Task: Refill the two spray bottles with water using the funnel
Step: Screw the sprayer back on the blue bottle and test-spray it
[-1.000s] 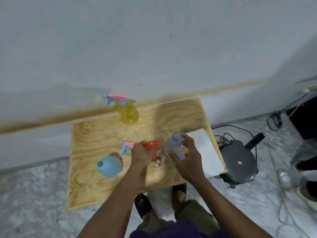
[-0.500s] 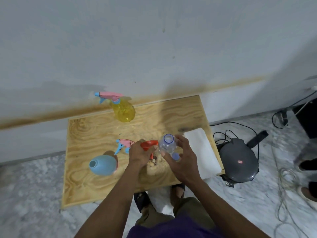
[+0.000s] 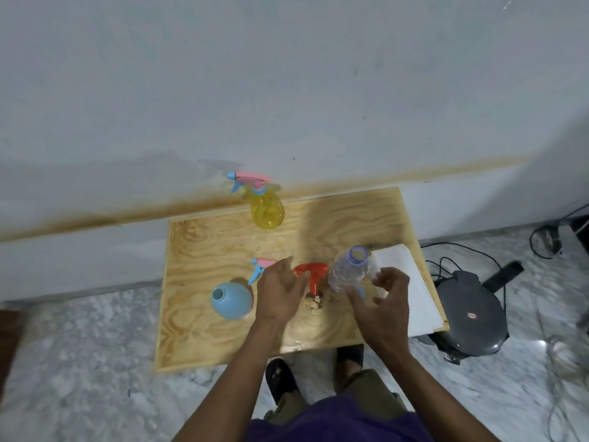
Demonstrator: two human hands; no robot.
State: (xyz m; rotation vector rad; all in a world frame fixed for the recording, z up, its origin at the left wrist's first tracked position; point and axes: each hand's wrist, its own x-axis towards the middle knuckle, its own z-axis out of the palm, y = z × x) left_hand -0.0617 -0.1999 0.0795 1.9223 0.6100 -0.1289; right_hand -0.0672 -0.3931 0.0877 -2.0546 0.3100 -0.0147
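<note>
The funnel lies mid-frame between spread, empty hands; next it needs seating in the uncapped blue bottle at left.

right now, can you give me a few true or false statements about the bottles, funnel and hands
1. The yellow spray bottle has its pink sprayer head on. True.
2. The blue spray bottle is capped. False: its neck is open, and its sprayer head lies beside it.
3. The orange funnel sits in the blue bottle. False: it rests on the wooden table.
4. The clear water bottle is uncapped. True.
5. The right hand grips the yellow bottle. False: it is open beside the water bottle.
</note>
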